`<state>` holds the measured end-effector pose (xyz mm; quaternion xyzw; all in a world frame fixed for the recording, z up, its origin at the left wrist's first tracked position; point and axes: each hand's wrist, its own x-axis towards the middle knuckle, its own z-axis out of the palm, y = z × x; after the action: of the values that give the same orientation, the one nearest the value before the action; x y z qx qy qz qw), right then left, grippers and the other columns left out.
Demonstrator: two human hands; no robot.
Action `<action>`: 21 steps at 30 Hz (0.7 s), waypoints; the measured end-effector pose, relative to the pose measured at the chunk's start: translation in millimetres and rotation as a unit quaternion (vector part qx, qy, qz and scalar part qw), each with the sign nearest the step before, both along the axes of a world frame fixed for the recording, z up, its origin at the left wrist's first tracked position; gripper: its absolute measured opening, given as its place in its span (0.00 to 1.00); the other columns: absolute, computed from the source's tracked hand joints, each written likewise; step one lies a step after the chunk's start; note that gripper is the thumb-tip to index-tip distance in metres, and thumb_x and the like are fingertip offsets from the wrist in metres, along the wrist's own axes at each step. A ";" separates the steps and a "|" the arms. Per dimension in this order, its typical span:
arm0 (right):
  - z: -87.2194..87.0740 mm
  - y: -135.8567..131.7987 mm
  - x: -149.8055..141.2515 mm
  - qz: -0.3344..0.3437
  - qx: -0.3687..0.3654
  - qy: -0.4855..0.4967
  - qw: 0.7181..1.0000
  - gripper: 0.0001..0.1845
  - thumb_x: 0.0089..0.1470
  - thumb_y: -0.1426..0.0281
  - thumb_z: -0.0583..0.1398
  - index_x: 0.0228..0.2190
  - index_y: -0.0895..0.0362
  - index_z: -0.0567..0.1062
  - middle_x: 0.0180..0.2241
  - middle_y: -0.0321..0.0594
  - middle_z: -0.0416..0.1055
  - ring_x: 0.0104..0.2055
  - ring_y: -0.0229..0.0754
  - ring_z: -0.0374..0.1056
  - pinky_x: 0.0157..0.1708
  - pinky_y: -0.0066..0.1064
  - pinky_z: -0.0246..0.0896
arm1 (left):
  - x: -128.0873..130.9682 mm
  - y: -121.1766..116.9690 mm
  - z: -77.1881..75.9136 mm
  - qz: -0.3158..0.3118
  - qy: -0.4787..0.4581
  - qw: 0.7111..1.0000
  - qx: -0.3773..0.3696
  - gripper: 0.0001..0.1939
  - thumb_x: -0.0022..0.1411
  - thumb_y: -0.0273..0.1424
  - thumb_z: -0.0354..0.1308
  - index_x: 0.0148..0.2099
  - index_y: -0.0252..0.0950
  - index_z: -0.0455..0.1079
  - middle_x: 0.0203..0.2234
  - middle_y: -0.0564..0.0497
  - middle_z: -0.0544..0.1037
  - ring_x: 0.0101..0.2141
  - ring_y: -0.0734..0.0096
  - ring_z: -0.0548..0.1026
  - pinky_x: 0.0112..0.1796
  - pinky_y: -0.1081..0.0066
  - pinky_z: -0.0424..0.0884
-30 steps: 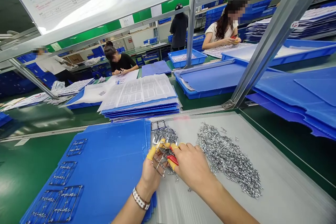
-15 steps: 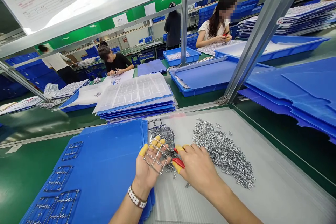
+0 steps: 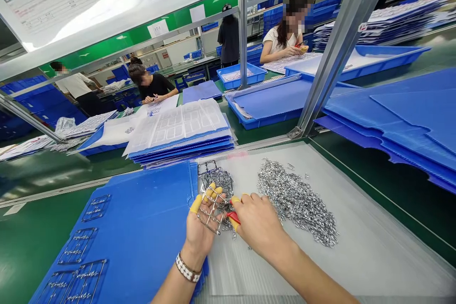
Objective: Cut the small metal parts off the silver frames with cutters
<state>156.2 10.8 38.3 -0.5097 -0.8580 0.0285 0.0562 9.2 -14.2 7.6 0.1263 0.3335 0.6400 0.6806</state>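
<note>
My left hand [image 3: 201, 228], palm up with yellow covers on the fingertips, holds a small metal frame [image 3: 213, 209] with crossbars and little metal pieces along them. My right hand [image 3: 258, 223] is closed round red-handled pliers [image 3: 233, 217]; their jaws are hard to make out against the metal near the frame's right side. Behind my left hand lies a heap of dark metal frames [image 3: 217, 178]. Loose small silver pieces form a large pile [image 3: 297, 204] to the right, on a translucent sheet [image 3: 356, 266].
Several more metal frames [image 3: 76, 245] lie on the blue sheets [image 3: 142, 228] at left. Beyond the metal rail stand a stack of sheets [image 3: 181, 145] and a blue tray [image 3: 267, 104]. A metal post [image 3: 342, 52] rises at right beside blue boards [image 3: 395, 123]. Co-workers sit opposite.
My right hand with the pliers has come left, closer to the metal frame in my left hand. The whole view has shifted slightly.
</note>
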 end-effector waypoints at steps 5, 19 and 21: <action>5.3 -1.6 1.9 0.001 0.002 -0.004 1.000 0.08 0.51 0.71 0.61 0.36 0.57 0.75 0.33 0.44 0.74 0.38 0.50 0.69 0.35 0.38 0.54 | -4.9 -1.9 2.5 -0.006 -0.012 1.000 0.011 0.20 0.66 0.39 0.47 0.53 0.36 0.71 0.53 0.42 0.72 0.52 0.54 0.69 0.40 0.62 0.71; 0.6 -17.5 -5.6 0.016 -0.020 0.061 0.998 0.12 0.53 0.66 0.60 0.40 0.53 0.74 0.36 0.42 0.74 0.41 0.50 0.65 0.37 0.39 0.49 | -0.1 4.5 7.9 0.044 -0.017 0.999 0.009 0.19 0.65 0.38 0.49 0.50 0.34 0.73 0.51 0.42 0.73 0.55 0.53 0.67 0.47 0.61 0.69; 0.0 -16.7 -6.2 0.015 -0.028 0.056 0.998 0.12 0.52 0.66 0.60 0.40 0.54 0.74 0.36 0.42 0.74 0.41 0.51 0.65 0.37 0.39 0.49 | 0.7 4.2 6.1 0.047 -0.006 0.999 0.010 0.19 0.65 0.38 0.50 0.51 0.34 0.73 0.52 0.42 0.73 0.54 0.53 0.67 0.45 0.61 0.70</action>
<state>150.1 -5.9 38.3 -0.4960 -0.8598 0.0819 0.0897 9.9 -9.9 13.7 0.1128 0.3285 0.6753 0.6506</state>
